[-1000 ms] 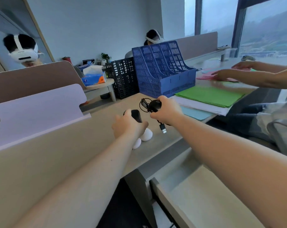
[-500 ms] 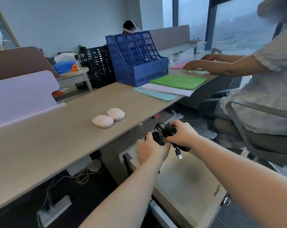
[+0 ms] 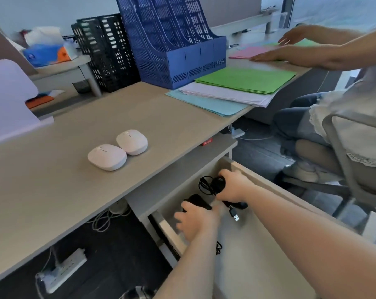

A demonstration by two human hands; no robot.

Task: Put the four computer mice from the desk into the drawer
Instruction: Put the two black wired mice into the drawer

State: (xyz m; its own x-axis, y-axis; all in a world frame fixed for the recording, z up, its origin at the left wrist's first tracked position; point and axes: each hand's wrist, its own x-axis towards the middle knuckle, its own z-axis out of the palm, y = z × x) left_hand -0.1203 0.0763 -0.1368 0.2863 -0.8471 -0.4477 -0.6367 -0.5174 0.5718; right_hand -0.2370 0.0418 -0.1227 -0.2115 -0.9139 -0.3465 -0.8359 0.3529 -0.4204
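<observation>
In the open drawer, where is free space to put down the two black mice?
The drawer floor is bare near the right hand and toward its front. The left hand crowds the left wall. On the desk, two white mice wait.

I see bare worktop [image 3: 53, 190] all around the two white mice [image 3: 118, 151], which touch each other, so a hand can reach them from the near edge. The blue file rack [image 3: 174, 42] and paper stack [image 3: 232, 91] stand well behind. The open drawer [image 3: 258, 255] floor lies clear toward me.
</observation>
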